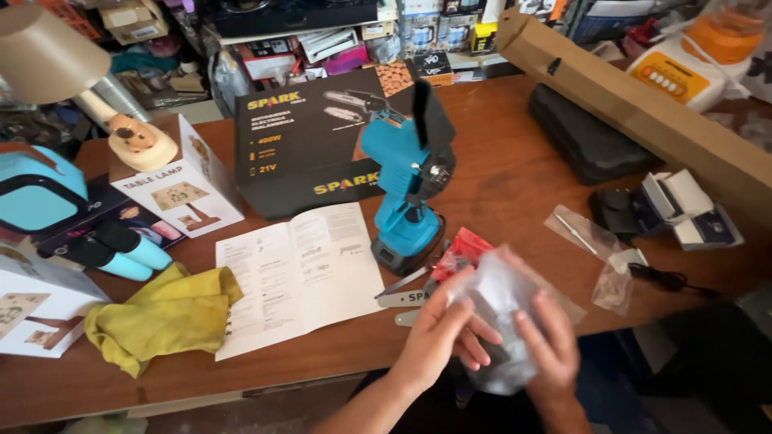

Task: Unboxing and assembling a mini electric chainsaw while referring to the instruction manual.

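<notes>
My left hand (438,337) and my right hand (551,345) both grip a clear plastic bag (498,301) with a dark part inside, held over the near edge of the wooden table (515,177). Just behind the bag lie a metal saw bar (402,297) and a red packet (462,249). A blue cordless mini chainsaw (406,185) stands upright beyond them, beside an open white instruction leaflet (297,273).
A black product box (310,153) stands behind the saw. A yellow cloth (165,313), lamp boxes and a table lamp (137,141) fill the left side. A long cardboard box (643,104), black case (587,137), charger (683,209) and small bags (603,257) sit on the right.
</notes>
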